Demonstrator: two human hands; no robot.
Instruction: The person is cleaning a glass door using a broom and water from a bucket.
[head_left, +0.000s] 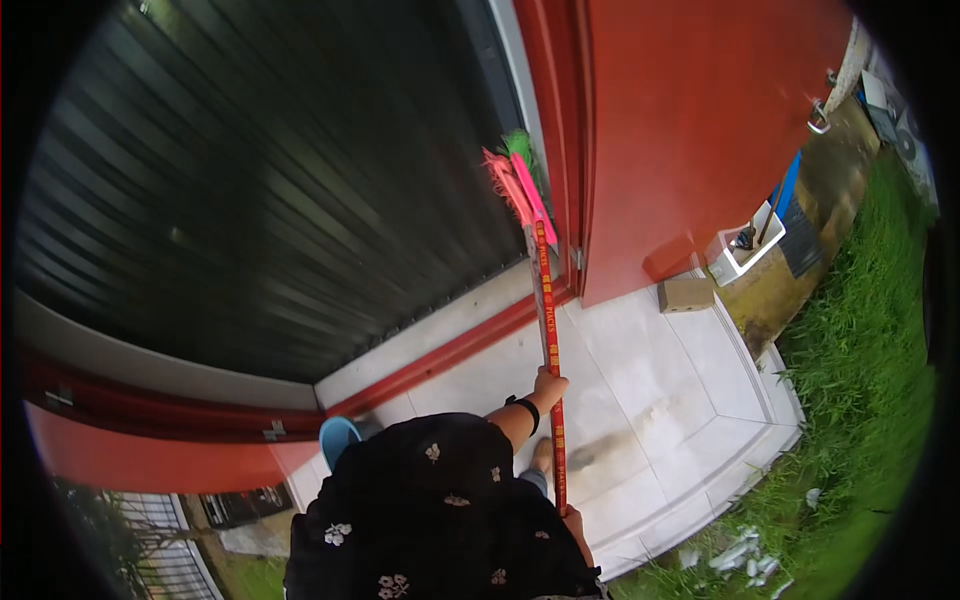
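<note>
My left hand (551, 384), with a black band on its wrist, is closed around a broom's red printed handle (553, 330). A second, greyish stick (537, 289) runs alongside and reaches the same hand. At the lower end of the red handle is my right hand (576, 529), wrapped round it and partly hidden by my black flowered garment (442, 517). At the far end, a bright pink broom head (531, 187) with green bristles (519, 144) lies beside a salmon-pink head (510, 191) with frayed bristles. Both heads are in front of a dark corrugated panel (247, 195), near its right edge.
A red door (697, 135) stands at the right. White floor tiles (675, 360) bear a dirty smear and end at a stepped edge beside grass (847, 337). A brick-like block (685, 295) and white container (724, 259) sit nearby. A blue bucket-like vessel (339, 439) is at left.
</note>
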